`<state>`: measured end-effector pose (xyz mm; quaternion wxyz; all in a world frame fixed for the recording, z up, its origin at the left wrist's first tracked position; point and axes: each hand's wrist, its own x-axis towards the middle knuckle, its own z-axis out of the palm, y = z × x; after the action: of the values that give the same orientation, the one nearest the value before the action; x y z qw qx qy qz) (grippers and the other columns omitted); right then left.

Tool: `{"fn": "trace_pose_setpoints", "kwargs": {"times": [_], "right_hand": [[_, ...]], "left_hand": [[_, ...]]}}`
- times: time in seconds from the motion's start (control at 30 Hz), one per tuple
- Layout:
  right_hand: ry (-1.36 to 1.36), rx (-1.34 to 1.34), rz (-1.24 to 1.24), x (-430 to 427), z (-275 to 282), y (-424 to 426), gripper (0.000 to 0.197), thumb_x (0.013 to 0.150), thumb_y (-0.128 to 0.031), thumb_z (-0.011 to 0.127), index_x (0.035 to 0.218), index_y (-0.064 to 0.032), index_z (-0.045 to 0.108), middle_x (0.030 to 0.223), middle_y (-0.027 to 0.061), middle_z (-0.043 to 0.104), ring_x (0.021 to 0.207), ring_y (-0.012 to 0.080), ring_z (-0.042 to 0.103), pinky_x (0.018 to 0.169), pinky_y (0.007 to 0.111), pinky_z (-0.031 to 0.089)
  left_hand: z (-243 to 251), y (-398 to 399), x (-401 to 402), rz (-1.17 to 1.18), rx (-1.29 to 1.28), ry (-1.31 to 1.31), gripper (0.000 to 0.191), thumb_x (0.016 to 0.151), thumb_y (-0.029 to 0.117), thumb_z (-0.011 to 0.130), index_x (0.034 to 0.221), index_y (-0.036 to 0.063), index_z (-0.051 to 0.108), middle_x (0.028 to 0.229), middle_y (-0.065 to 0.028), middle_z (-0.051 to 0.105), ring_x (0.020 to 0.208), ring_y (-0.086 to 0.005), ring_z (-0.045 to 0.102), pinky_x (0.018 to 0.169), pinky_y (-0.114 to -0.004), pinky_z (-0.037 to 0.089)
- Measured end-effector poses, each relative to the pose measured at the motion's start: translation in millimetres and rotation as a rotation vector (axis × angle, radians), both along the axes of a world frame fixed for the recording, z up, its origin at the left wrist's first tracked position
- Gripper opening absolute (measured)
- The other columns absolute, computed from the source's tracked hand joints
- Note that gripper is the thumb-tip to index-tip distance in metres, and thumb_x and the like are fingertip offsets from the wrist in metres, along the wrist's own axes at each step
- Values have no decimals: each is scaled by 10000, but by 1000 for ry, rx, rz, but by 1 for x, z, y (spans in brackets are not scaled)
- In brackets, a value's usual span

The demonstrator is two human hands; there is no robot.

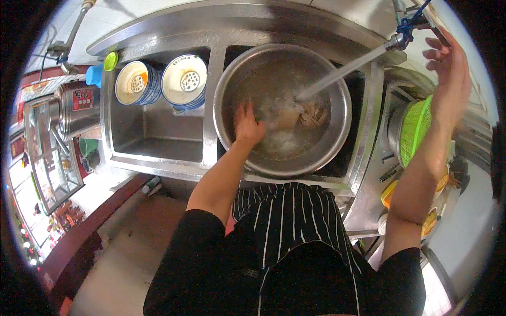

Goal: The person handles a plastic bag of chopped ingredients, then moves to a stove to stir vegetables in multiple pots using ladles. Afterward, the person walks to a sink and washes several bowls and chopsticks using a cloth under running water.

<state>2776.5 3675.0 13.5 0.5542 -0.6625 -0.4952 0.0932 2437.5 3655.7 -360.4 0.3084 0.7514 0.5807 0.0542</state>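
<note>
A large round stainless steel basin point(282, 46) rests over the right sink compartment and holds cloudy water. My left hand point(249, 125) reaches into its left side, fingers under the surface and somewhat apart, with nothing visible in them. A brownish clump point(312, 113) lies in the water to the right; its kind is unclear. From the tap point(398, 40) at upper right, a stream of water point(344, 74) pours into the basin. My right hand point(450, 63) is raised by the tap lever point(438, 32) and seems to touch it; whether it grips the lever is unclear.
Two stacks of patterned bowls, one left point(132, 85) and one right point(185, 81), stand in the left sink compartment point(170, 148). A green plastic colander point(415, 122) sits right of the sink, partly behind my forearm. A metal pot point(81, 114) and a blue cup point(94, 75) are at left.
</note>
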Motion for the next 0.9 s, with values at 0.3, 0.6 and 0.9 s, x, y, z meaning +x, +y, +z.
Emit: {"fn": "trace_pose_setpoints", "kwargs": {"times": [0.3,0.6,0.9], "right_hand": [[-506,-447,-239,-40,34,-1,393,983,-332,441,1014,-18,676,752,17,582,690,82,488,640,218,374],[236,-437,67,-37,-174,-33,384,971,-306,458,1211,-17,540,965,78,641,827,180,601,760,313,495],[-287,-1104,139,-116,-370,-114,859,704,-280,774,1416,-89,332,1395,277,367,1188,456,471,987,452,423]], "left_hand": [[-26,19,24,106,-315,163,864,758,323,628,1470,70,209,1516,-254,160,1404,-415,162,1135,-511,171],[-34,2,61,160,-343,-7,707,756,386,655,1330,40,431,1386,-240,393,1278,-422,363,1050,-484,336],[-84,-22,62,297,-690,-225,695,790,450,638,1269,-21,461,1282,-218,524,1198,-372,498,1000,-442,394]]}}
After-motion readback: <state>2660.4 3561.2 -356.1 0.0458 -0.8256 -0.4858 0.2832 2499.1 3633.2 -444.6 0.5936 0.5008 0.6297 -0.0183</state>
